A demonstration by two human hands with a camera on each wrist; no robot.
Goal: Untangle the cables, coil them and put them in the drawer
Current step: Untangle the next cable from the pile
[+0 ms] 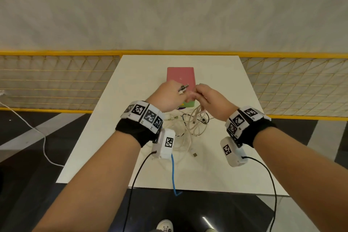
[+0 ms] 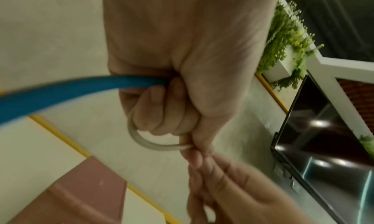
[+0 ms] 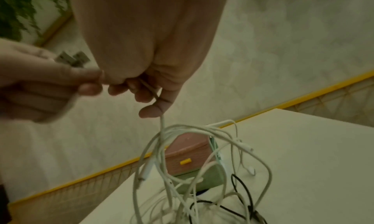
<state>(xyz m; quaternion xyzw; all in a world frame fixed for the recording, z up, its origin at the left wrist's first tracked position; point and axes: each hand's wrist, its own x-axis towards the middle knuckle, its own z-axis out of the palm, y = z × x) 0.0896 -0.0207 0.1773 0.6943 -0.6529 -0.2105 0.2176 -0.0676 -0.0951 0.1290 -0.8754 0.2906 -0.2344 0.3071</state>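
Both hands are raised over a tangle of white, beige and black cables (image 1: 188, 128) on the white table (image 1: 235, 165). My left hand (image 1: 169, 96) is fisted round a beige cable loop (image 2: 145, 142), with metal USB plugs (image 1: 183, 87) sticking out past its fingers. A blue cable (image 2: 60, 94) runs into that fist and hangs off the table's near edge (image 1: 172, 171). My right hand (image 1: 211, 100) pinches the beige cable (image 3: 161, 123), which drops into the tangle (image 3: 202, 171). Behind the hands stands the pink drawer box (image 1: 180, 77) with a yellow handle (image 3: 185, 161) and a green lower drawer (image 3: 210, 178).
A yellow-framed mesh railing (image 1: 56, 81) runs behind and beside the table. A white cord (image 1: 37, 133) trails over the dark floor at the left. A shoe (image 1: 165, 226) shows below the table's near edge. Green plants (image 2: 287, 40) hang on the wall.
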